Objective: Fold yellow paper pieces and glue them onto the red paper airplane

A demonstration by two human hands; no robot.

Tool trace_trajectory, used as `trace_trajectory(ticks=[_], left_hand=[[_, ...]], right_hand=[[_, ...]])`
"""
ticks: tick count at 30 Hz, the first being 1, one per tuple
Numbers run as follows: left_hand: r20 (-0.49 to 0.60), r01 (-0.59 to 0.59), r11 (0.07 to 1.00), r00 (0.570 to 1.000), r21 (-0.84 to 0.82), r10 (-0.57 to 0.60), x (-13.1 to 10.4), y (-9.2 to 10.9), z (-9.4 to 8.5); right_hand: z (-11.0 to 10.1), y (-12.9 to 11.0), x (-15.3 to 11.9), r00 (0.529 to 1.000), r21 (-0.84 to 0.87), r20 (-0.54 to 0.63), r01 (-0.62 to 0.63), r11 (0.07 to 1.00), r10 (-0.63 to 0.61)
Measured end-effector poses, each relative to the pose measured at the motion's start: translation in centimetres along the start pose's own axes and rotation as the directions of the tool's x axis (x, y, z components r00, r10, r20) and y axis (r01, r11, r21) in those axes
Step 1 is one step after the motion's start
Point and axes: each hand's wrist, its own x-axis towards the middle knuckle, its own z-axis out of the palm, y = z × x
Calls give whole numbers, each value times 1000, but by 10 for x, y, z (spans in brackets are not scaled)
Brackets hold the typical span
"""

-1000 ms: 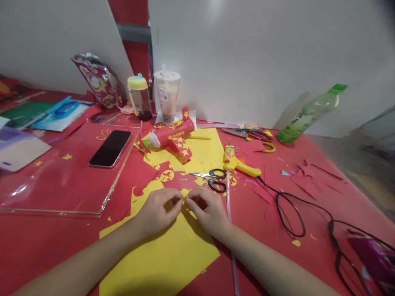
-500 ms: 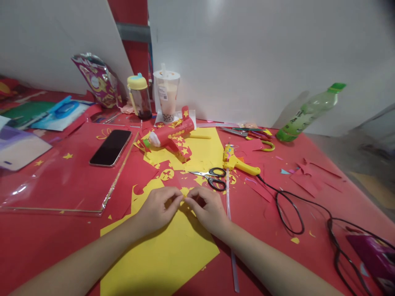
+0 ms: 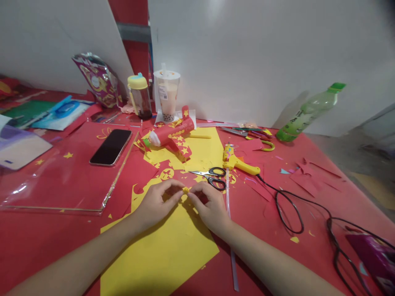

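Observation:
Between the fingertips of both hands is a small yellow paper piece [image 3: 185, 190]; its exact shape is too small to make out. My left hand [image 3: 159, 203] pinches it from the left, thumb and index finger a little bowed. From the right, my right hand [image 3: 211, 207] grips it with thumb and index finger. Both hands hover over a yellow paper sheet [image 3: 160, 255] on the red table. Just beyond them lie black-handled scissors [image 3: 212, 177], slightly spread, among yellow and red scraps. A red paper airplane model [image 3: 174, 133] with yellow stars sits farther back.
A yellow glue gun [image 3: 243, 165] with a clear glue stick lies right of the scissors; its black cable [image 3: 285, 193] loops rightward. A phone [image 3: 111, 147] rests on a plastic-wrapped red pack at left. A milk tea cup [image 3: 168, 94], a drinking bottle [image 3: 140, 96] and a tilted green bottle [image 3: 308, 113] stand behind.
Both hands have risen slightly away from me. The fingertips have parted a little, so more of the yellow paper piece shows between them.

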Motion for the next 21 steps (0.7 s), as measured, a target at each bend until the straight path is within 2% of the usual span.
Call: trace_trajectory(ticks=[3, 6, 10, 12, 15, 17, 21], left_hand=[[26, 5, 1000, 1000, -4, -4, 0, 0, 0], [61, 2, 998, 998, 64, -6, 0, 1, -1], [59, 0, 991, 998, 134, -8, 0, 4, 0], [81, 16, 978, 996, 210, -34, 1, 5, 1], [58, 33, 928, 997, 372, -59, 2, 8, 2], [30, 43, 899, 998, 435, -62, 2, 9, 3], [-1, 51, 906, 998, 419, -56, 1, 8, 3]], right_hand=[[1, 0, -1, 999, 14, 43, -1, 1000, 1], [1, 0, -2, 999, 35, 32, -20, 999, 19], [2, -1, -2, 997, -34, 5, 73, 997, -73], [2, 0, -1, 998, -68, 29, 58, 996, -56], [4, 1, 1, 995, -109, 101, -14, 994, 25], [5, 2, 2, 994, -137, 109, -13, 990, 28], [6, 2, 2, 998, -152, 58, 15, 988, -7]])
